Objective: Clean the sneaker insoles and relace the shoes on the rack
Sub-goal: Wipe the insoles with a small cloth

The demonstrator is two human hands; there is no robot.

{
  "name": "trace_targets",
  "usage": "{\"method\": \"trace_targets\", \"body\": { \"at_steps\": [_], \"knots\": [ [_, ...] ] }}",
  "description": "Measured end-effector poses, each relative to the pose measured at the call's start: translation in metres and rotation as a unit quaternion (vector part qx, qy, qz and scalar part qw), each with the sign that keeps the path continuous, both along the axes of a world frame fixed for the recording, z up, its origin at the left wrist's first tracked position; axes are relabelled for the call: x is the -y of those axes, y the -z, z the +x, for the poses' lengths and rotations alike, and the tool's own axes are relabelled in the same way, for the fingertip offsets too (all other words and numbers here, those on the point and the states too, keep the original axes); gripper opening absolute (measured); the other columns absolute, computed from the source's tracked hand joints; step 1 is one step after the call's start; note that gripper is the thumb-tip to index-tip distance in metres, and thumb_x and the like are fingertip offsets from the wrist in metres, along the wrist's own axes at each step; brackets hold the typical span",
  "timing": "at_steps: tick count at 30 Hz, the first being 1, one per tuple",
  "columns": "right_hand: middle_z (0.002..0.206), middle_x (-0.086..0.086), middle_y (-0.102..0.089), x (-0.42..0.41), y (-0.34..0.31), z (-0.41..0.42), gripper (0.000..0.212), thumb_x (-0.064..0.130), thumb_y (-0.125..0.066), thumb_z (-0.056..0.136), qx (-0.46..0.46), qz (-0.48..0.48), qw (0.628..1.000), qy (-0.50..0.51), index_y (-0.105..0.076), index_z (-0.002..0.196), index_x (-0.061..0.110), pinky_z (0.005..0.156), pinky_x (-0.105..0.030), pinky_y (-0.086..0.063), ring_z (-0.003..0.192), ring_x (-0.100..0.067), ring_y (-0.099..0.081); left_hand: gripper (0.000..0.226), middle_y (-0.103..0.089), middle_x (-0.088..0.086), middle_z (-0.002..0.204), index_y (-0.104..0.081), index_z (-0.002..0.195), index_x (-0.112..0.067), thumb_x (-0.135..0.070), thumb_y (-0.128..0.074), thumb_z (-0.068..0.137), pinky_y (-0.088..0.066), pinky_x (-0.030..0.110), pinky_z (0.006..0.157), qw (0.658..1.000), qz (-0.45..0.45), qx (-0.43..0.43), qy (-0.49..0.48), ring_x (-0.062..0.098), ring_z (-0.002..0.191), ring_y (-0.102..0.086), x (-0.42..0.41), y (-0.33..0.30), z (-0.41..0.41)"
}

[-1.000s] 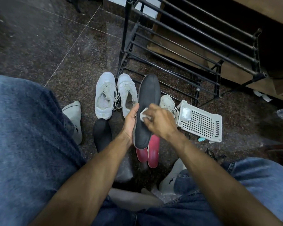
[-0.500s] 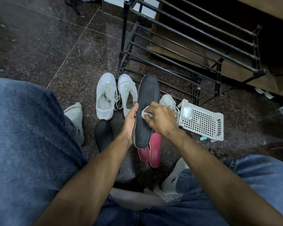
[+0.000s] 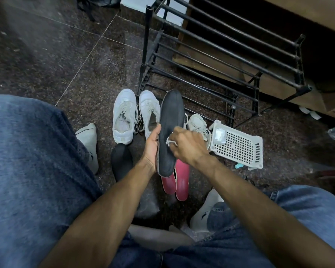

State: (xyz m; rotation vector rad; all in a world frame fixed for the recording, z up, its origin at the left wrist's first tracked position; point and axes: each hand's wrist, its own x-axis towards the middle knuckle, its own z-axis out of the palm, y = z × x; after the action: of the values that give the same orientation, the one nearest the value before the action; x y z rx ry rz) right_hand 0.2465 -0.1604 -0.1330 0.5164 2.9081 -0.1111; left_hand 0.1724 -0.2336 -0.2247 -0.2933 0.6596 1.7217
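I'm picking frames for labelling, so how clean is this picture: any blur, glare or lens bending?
Head view: hands and insole are sharp. The rack bars bow from wide-angle distortion. Soft sheen lies on the floor at upper left. The near jeans are soft, and the far right edge falls into dim shadow.

We see a dark grey insole (image 3: 169,130), held in our left grip (image 3: 152,144), with a white cloth (image 3: 170,141) bunched in our right grip (image 3: 190,147). Just below the grips lie two red insoles (image 3: 179,179); left of them, a black insole (image 3: 121,164). Beyond the left grip stand two white sneakers (image 3: 135,115) with white laces. Right of the grips sits a white basket (image 3: 238,147) patterned with a grid of holes. The rack (image 3: 211,55) is black, the floor (image 3: 56,55) dark speckled brown, our jeans (image 3: 31,161) blue.
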Motion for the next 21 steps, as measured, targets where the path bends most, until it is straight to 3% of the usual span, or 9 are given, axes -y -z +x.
{"method": "trace_targets", "body": {
  "at_steps": [2,4,6,8,10,12,14,18,21],
  "knots": [
    [0.097,-0.004,-0.051,0.01,0.0,0.004,0.02,0.025,-0.048,0.093,0.013,-0.03,0.999,-0.032,-0.063,0.09,0.012,0.068,-0.04,-0.047,0.081,-0.035,-0.061,0.059,-0.068,0.02,0.109,-0.07,0.108,0.002,-0.048,-0.042,0.096,-0.055,0.039,0.087,1.0,0.008,0.003,-0.011,0.03,0.094,-0.069,0.002,-0.002,-0.004],
    [0.096,-0.002,-0.049,0.027,0.002,0.019,0.019,0.025,-0.049,0.093,0.033,-0.078,0.994,-0.071,-0.063,0.091,0.013,0.072,-0.044,-0.05,0.075,-0.034,-0.06,0.07,-0.062,0.027,0.119,-0.066,0.112,0.009,-0.054,-0.042,0.092,-0.044,0.046,0.104,1.0,0.01,0.019,-0.01,0.035,0.112,-0.062,0.005,0.0,-0.008],
    [0.098,0.0,-0.048,0.033,0.004,0.03,0.021,0.027,-0.046,0.094,0.045,-0.079,0.991,-0.094,-0.064,0.096,0.015,0.072,-0.045,-0.051,0.072,-0.033,-0.059,0.077,-0.059,0.028,0.125,-0.059,0.12,0.01,-0.058,-0.045,0.089,-0.034,0.05,0.111,1.0,0.005,0.03,-0.008,0.036,0.124,-0.054,0.003,0.003,-0.01],
    [0.104,0.0,-0.049,0.023,0.008,0.025,0.024,0.029,-0.044,0.095,0.025,-0.052,0.996,-0.064,-0.062,0.101,0.015,0.073,-0.04,-0.049,0.078,-0.033,-0.06,0.072,-0.064,0.025,0.117,-0.061,0.119,0.007,-0.056,-0.05,0.085,-0.038,0.051,0.107,0.999,0.01,0.036,-0.01,0.036,0.121,-0.055,0.002,0.003,-0.009],
    [0.11,-0.002,-0.053,0.008,0.011,0.013,0.023,0.028,-0.046,0.095,0.008,-0.028,1.0,0.003,-0.062,0.103,0.014,0.073,-0.037,-0.046,0.09,-0.033,-0.061,0.063,-0.068,0.02,0.104,-0.068,0.109,0.002,-0.053,-0.049,0.087,-0.044,0.043,0.095,0.999,0.013,0.031,-0.011,0.033,0.105,-0.061,0.003,0.001,-0.004],
    [0.11,-0.001,-0.055,0.0,0.011,0.004,0.024,0.027,-0.048,0.093,-0.002,-0.021,0.999,0.035,-0.065,0.106,0.016,0.076,-0.04,-0.049,0.094,-0.033,-0.061,0.059,-0.069,0.017,0.103,-0.064,0.114,-0.002,-0.052,-0.044,0.091,-0.048,0.037,0.091,0.999,0.018,0.03,-0.016,0.029,0.094,-0.065,0.006,0.001,-0.003],
    [0.108,-0.001,-0.054,0.006,0.01,0.004,0.022,0.026,-0.049,0.093,0.004,-0.036,0.999,0.013,-0.065,0.103,0.015,0.075,-0.04,-0.049,0.09,-0.032,-0.061,0.062,-0.067,0.018,0.105,-0.058,0.122,0.0,-0.052,-0.043,0.092,-0.047,0.039,0.095,0.999,0.029,0.038,-0.026,0.03,0.099,-0.065,0.008,0.0,-0.006],
    [0.103,-0.001,-0.056,0.032,0.006,0.027,0.017,0.024,-0.054,0.092,0.063,-0.108,0.988,-0.087,-0.067,0.093,0.013,0.075,-0.041,-0.049,0.086,-0.03,-0.061,0.085,-0.053,0.022,0.132,-0.04,0.142,0.004,-0.055,-0.053,0.081,-0.035,0.057,0.108,0.995,0.045,0.071,-0.062,0.037,0.127,-0.052,0.006,0.008,-0.013],
    [0.093,0.009,-0.06,0.017,-0.001,0.035,0.014,0.022,-0.062,0.089,0.05,-0.207,0.976,-0.041,-0.072,0.097,0.017,0.078,-0.033,-0.049,0.085,-0.01,-0.059,0.081,-0.058,0.02,0.126,-0.044,0.14,0.001,-0.054,-0.055,0.082,-0.035,0.063,0.105,0.993,0.067,0.087,-0.05,0.038,0.127,-0.052,0.002,0.009,-0.013]
  ]
}}
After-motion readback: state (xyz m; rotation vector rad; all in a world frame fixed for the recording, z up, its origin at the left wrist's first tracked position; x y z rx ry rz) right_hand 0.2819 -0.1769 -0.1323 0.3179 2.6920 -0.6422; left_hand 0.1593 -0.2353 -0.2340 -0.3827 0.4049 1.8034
